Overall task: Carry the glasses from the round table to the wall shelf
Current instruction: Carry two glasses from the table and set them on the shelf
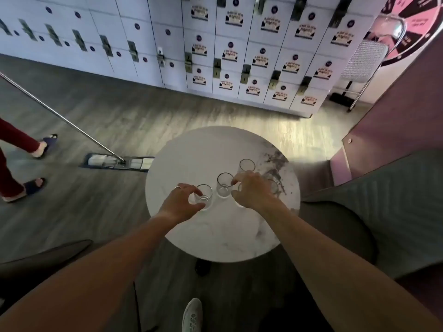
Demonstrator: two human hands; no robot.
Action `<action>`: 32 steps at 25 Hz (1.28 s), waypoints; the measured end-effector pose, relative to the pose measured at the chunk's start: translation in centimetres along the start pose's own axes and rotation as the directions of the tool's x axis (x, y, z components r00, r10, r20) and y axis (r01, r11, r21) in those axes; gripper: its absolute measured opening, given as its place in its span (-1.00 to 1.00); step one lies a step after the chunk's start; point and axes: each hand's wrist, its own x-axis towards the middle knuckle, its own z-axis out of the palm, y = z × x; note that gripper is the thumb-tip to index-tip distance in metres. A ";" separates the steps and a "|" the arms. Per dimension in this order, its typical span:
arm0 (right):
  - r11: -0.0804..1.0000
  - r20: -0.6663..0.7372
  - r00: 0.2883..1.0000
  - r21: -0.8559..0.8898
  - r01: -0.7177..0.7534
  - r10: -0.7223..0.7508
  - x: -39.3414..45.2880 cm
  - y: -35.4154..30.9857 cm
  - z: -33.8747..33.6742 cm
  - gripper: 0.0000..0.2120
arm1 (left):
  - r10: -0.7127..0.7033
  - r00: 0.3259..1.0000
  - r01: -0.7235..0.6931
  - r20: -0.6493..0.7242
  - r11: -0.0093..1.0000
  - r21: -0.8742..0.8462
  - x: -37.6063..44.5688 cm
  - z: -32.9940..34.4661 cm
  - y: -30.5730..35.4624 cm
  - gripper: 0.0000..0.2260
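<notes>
Several clear drinking glasses stand upright on the round white marble table (215, 236). My left hand (179, 202) curls around the left glass (205, 196), thumb and fingers on its sides. My right hand (254, 190) is cupped over another glass (239, 189) that is mostly hidden beneath the palm. Its fingertips sit close to the rim of the middle glass (224, 185). A further glass (247, 165) stands free beyond the right hand. One more glass (273, 186) peeks out to the right of that hand. No wall shelf is in view.
White lockers (239, 56) line the wall ahead. On the left, a person in red trousers (9, 173) pushes a flat mop (117, 161) close to the table. A grey padded chair (383, 207) stands on the right, a folding chair (364, 58) at the far right, and my shoe (191, 315) below.
</notes>
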 end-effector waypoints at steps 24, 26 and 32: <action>0.989 -0.409 0.904 -0.020 -0.144 0.123 -0.2 0.4 -8.0 -0.70 | 0.512 0.839 -0.509 -0.182 0.858 0.070 8.4 -5.5 8.8 -0.82; 0.980 -0.474 0.865 -0.020 -0.199 0.166 -3.9 1.5 -11.6 -0.71 | 0.575 0.797 -0.578 -0.186 0.815 0.042 7.8 -6.5 13.6 -0.82; 0.911 -0.625 0.706 0.021 -0.411 0.333 -19.5 5.8 -18.0 -0.71 | 0.758 0.645 -0.762 -0.100 0.647 -0.013 0.8 -3.4 26.6 -0.84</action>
